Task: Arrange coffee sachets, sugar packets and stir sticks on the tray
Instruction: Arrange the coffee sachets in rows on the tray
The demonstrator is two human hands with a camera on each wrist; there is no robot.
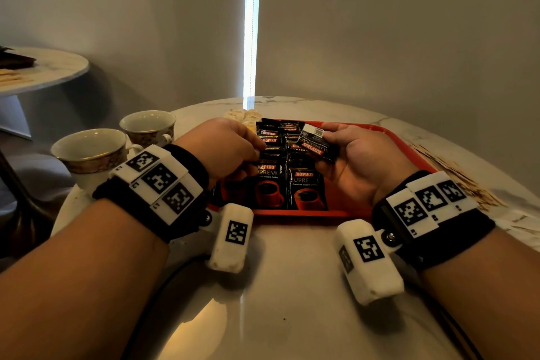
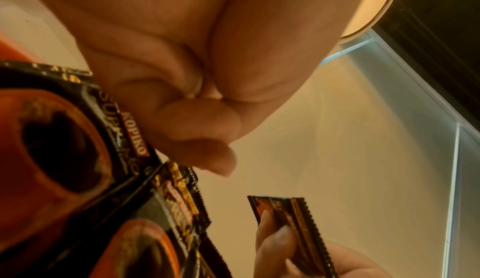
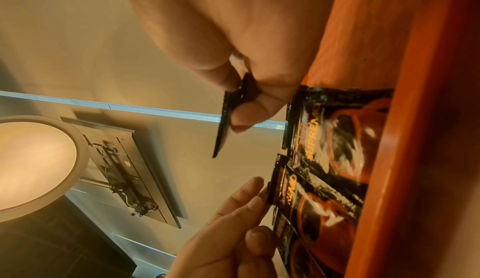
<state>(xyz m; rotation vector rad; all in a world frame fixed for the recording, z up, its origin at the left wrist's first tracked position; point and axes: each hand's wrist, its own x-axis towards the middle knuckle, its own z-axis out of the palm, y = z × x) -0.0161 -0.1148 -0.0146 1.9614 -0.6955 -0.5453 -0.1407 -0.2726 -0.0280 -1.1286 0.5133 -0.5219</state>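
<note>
A red tray holds several black Kopiko coffee sachets in two overlapping columns. My right hand pinches one more coffee sachet above the right column; the right wrist view shows this held sachet edge-on between thumb and finger. My left hand is over the left column, its curled fingers against the sachet edges. Whether they pinch one is unclear. A pale pile of sugar packets lies behind the tray. Wooden stir sticks lie on the table to its right.
Two gold-rimmed cups stand at the table's left edge, close to my left wrist. The marble table is round. A second table stands far left. A wall is close behind.
</note>
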